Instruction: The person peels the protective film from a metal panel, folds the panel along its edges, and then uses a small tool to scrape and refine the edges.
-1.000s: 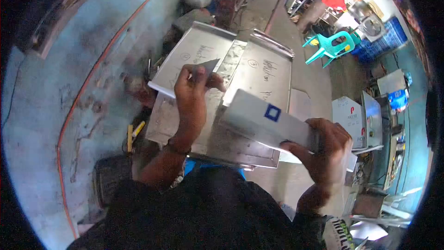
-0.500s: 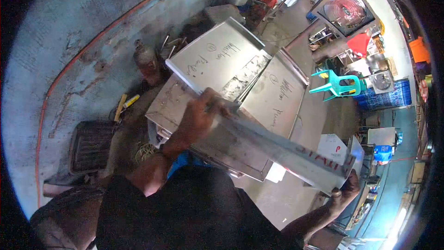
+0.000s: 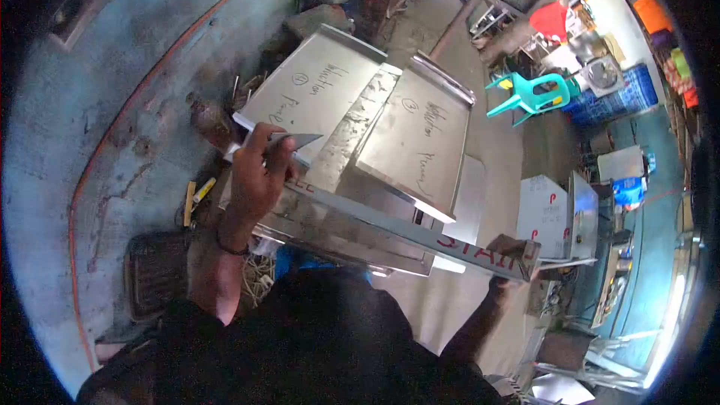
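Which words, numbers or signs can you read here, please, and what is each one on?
"Induction Panel", circled number perhaps "1": left metal tray, handwritten.
"Induction Panel", circled number perhaps "3": right metal tray, handwritten.
"STAI" and "EE", red, the rest unclear: long metal strip.
Red "P"-like signs: white box; its small print is unreadable.

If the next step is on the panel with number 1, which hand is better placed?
The left hand, likely: though holding a pointed piece, it is nearer that panel; the right hand holds the lettered strip.
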A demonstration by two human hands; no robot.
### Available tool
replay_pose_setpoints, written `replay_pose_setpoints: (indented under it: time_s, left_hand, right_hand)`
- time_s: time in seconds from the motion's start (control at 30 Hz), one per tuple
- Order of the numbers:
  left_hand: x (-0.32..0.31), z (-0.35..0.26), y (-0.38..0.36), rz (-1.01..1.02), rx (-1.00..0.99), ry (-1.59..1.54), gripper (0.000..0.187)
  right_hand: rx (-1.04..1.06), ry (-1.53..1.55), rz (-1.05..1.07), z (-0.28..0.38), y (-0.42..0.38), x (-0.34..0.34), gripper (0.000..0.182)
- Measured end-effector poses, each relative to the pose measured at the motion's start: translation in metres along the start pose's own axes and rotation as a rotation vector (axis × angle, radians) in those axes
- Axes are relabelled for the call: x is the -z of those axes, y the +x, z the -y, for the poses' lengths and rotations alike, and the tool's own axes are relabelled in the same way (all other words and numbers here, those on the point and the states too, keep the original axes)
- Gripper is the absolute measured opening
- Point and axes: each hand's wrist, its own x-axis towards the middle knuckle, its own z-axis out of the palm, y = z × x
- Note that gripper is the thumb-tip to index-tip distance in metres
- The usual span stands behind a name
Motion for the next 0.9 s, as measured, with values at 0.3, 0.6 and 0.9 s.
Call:
replay_pose_setpoints:
  time_s: [0.3, 0.6, 0.9]
  left_hand:
    - [-0.031, -0.010, 0.013, 0.058, -0.190, 0.357, 0.018]
    - [-0.094, -0.014, -0.001, 0.272, -0.198, 0.610, 0.016]
    - [-0.112, -0.004, -0.006, 0.279, -0.311, 0.637, 0.016]
  right_hand:
    - [-0.110, 0.377, -0.187, -0.138, -0.095, 0.017, 0.065]
    - [-0.579, 0.198, -0.322, -0.235, -0.212, 0.044, 0.059]
    - [-0.537, -0.218, -0.181, -0.173, -0.169, 0.040, 0.076]
